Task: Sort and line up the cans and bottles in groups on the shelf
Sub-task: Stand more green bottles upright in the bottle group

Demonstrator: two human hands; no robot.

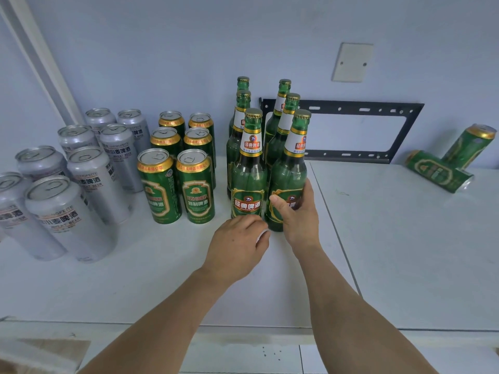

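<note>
Several green glass beer bottles stand in two rows on the white shelf. My right hand grips the front right bottle low on its body, thumb across the label. Beside it stands the front left bottle. My left hand is at that bottle's base with its fingers curled under and nothing in it. Left of the bottles, green cans stand in two rows. Silver cans stand in rows further left.
Two green cans are apart at the far right: one lies on its side, the other leans on the wall. A black metal bracket is fixed to the wall behind the bottles. The shelf's front edge runs below my forearms.
</note>
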